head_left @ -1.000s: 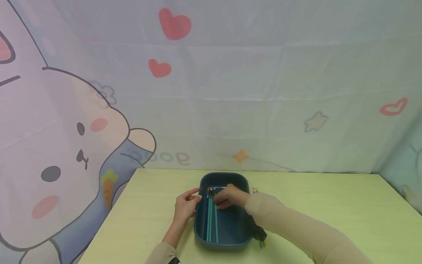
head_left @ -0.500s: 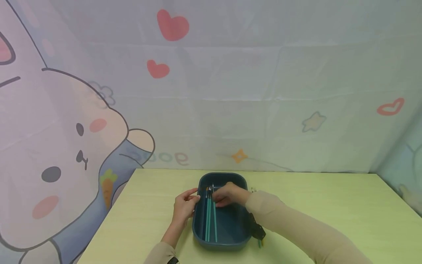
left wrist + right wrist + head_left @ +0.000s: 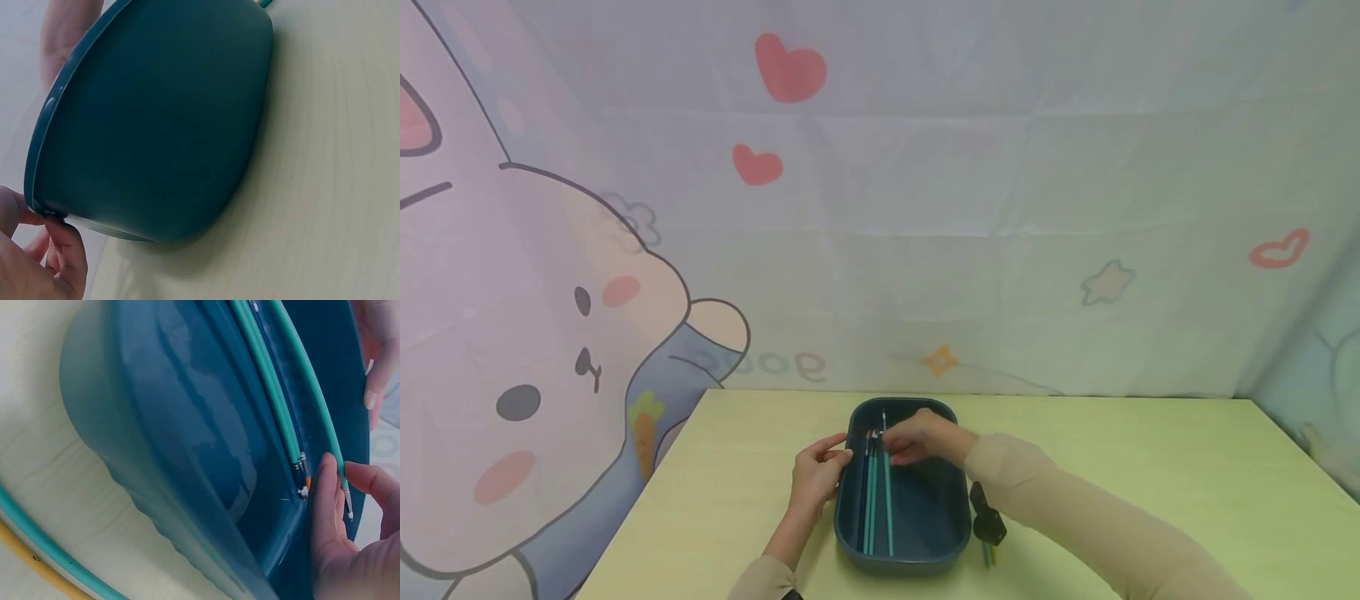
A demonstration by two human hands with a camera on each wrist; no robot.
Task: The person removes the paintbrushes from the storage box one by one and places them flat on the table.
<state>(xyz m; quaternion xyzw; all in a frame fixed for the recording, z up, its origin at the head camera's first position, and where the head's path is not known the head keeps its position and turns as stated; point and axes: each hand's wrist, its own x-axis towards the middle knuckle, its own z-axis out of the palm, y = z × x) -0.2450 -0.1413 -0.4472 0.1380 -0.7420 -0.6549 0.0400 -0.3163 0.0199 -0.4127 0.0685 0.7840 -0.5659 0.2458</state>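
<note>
A dark blue plastic tub (image 3: 904,567) stands on the table. My left hand (image 3: 816,477) grips its left rim, thumb on top; in the left wrist view the fingers (image 3: 69,253) sit under the rim's edge. Inside the tub, my right hand (image 3: 928,437) pinches a teal-handled paintbrush (image 3: 319,400) between thumb and fingers, close to its metal ferrule. The brush's bristle tip points toward the tub's far end. Left of it, several other paintbrushes (image 3: 869,508) lie lengthwise along the tub's left side, bristles toward the far end; one has a dark handle.
On the table right of the tub lie a teal handle (image 3: 56,550) and a yellow handle (image 3: 37,569), mostly hidden by the right forearm in the head view. A black device (image 3: 988,525) hangs at the right wrist. A printed cloth (image 3: 917,200) hangs behind the table.
My right hand has shifted the pinched brush slightly toward the tub's far end, and its tip now shows beyond the fingers. The left hand stays on the rim.
</note>
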